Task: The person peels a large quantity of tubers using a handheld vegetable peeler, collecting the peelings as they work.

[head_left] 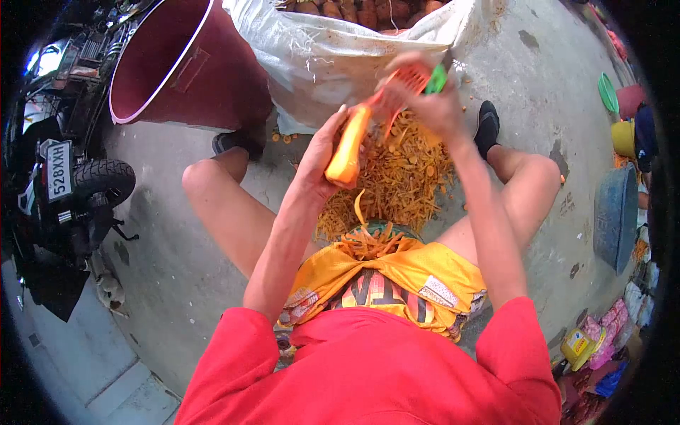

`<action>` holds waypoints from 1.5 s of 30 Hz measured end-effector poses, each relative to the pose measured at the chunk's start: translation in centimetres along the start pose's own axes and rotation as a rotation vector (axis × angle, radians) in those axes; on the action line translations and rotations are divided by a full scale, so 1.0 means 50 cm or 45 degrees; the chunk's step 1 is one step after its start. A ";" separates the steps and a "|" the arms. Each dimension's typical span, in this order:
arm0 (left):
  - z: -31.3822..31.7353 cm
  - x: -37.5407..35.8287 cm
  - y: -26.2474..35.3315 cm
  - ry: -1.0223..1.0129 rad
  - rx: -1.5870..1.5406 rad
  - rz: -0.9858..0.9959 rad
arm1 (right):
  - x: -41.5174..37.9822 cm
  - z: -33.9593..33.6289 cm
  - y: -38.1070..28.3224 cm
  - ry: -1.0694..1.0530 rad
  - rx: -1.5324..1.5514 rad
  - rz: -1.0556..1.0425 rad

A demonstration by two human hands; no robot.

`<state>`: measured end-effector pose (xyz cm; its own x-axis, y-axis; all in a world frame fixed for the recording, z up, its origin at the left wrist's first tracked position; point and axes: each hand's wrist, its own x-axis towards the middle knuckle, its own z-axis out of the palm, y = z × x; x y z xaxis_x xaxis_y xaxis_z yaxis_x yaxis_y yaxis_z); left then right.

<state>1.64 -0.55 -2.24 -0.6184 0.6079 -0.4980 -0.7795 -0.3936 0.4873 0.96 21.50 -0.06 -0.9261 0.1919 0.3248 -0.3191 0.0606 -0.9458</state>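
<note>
My left hand is closed around a peeled orange carrot, its thick end toward me. Just right of the carrot's far end, my right hand grips a red slotted peeler, blurred by motion. A green handle with a dark blade shows at the same hand. Beneath both hands lies a heap of orange peelings. One thin strip of peel hangs below the carrot. More peelings rest on the yellow cloth over my lap.
A white sack of unpeeled carrots stands ahead. Left of it is a tilted maroon bin. A motorcycle is at the far left. On the right are a blue-grey basin and part of another person.
</note>
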 end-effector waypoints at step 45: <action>0.056 0.000 -0.001 0.189 -0.160 -0.007 | 0.001 0.021 -0.019 -0.253 -0.266 -0.441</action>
<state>1.94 1.41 -0.25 -0.6148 0.5054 -0.6054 -0.7835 -0.4790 0.3958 1.03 20.40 0.85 -0.7991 -0.0647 0.5977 -0.5884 0.2883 -0.7554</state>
